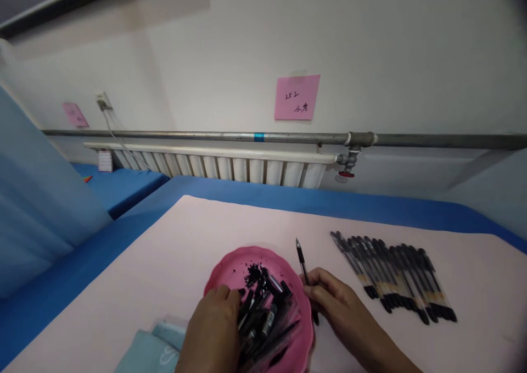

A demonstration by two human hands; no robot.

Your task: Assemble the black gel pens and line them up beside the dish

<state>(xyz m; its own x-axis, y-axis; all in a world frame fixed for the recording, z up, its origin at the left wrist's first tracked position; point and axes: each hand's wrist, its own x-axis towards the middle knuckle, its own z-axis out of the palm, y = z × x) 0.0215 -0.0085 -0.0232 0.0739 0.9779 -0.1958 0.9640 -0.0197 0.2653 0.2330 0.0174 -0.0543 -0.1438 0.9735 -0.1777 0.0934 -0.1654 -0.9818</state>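
A blue-topped desk point(247, 189) carries a pale pink sheet point(185, 252), with a white ribbed radiator point(222, 170) behind it against the wall. The person's left hand point(216, 318), back upward and fingers curled, reaches over the near-left side of a round pink scalloped bowl point(269, 257); it hides that rim and its own fingertips, so whether its grip has hold of anything cannot be told. The right hand point(333, 296) comes in low beside the bowl's right rim, its grip closed, thumb against fingers, around a slim black-and-clear pen point(302, 257) with its silver tip pointing away. To the right, clear pens with black ends and tan bands point(376, 271) lie in a slanting row. A teal cloth point(146, 354) lies partly behind the left forearm. The larger pink paper note point(297, 98) reads "252" above two handwritten characters; the smaller pink note point(75, 115) is illegible. Overlapping black and clear pen parts point(269, 318) crowd the bowl, beside tiny black bits point(253, 275).
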